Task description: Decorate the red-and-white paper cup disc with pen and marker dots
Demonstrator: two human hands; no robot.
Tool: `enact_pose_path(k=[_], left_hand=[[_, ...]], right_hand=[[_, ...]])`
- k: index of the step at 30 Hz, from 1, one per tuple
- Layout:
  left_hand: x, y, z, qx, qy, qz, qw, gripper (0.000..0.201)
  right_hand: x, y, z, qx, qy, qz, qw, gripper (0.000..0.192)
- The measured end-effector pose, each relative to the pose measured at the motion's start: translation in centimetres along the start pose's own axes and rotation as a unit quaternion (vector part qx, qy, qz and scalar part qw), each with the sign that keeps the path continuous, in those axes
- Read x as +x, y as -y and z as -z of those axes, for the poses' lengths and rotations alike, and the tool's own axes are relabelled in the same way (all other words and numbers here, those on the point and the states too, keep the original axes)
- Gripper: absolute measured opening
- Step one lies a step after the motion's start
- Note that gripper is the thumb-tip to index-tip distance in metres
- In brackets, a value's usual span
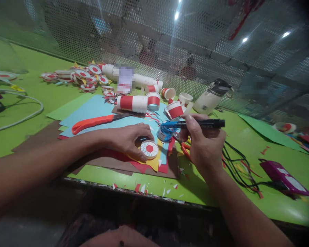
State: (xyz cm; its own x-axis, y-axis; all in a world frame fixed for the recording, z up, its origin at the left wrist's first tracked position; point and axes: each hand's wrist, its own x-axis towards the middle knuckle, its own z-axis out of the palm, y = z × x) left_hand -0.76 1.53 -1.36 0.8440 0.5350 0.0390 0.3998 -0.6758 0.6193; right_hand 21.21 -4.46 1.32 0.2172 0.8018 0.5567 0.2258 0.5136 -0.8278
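My left hand [134, 139] is curled around a small round paper cup bottom [149, 149] on the coloured paper sheets. Its white face carries a red hexagon, dark lines and blue dots on the left side. In my right hand [204, 144] is a black marker-like pen [204, 123], held almost level and pointing left. The pen's blue front end lies over the mouth of a small blue jar [164, 132]; whether it touches the jar cannot be told. Orange-handled scissors [185, 150] lie partly hidden behind my right hand.
An orange-handled knife [92, 123] lies on blue paper [77, 113]. Red-and-white paper cups [132, 104] and a pile of decorated discs [82, 74] stand behind. A pitcher [212, 96] is at the back right. Black cables [238, 168] and a purple device [285, 176] lie right. Paper scraps litter the front edge.
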Motion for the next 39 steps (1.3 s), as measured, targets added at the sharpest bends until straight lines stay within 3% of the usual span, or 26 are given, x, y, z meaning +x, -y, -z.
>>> enact_pose_path(k=[7,13,19,25,32,39], left_hand=[[-0.2,0.3,0.3,-0.003,0.003,0.006,1.000,0.073],[-0.5,0.3,0.8,0.006,0.024,0.011,1.000,0.070],[-0.5,-0.1,0.9,-0.005,0.028,0.005,1.000,0.054],[-0.5,-0.1,0.7,-0.008,0.013,0.007,1.000,0.052],[-0.7,1.1,-0.3,-0.043,-0.009,0.032,0.999,0.093],[0.2,2.3,-1.0,-0.039,-0.007,0.033,0.999,0.093]], right_hand=[[1.7,-1.2,1.6,0.041,0.068,-0.055,0.995,0.016],[2.8,-1.2,2.2,0.070,0.086,-0.091,0.990,0.011],[2.7,-1.0,1.8,-0.055,0.021,-0.045,0.997,0.029],[2.8,-1.6,1.0,-0.113,0.023,-0.015,0.993,0.034],[3.2,-3.4,0.8,-0.235,0.133,-0.054,0.961,0.038],[4.2,-3.6,-0.1,-0.263,0.152,-0.065,0.951,0.032]])
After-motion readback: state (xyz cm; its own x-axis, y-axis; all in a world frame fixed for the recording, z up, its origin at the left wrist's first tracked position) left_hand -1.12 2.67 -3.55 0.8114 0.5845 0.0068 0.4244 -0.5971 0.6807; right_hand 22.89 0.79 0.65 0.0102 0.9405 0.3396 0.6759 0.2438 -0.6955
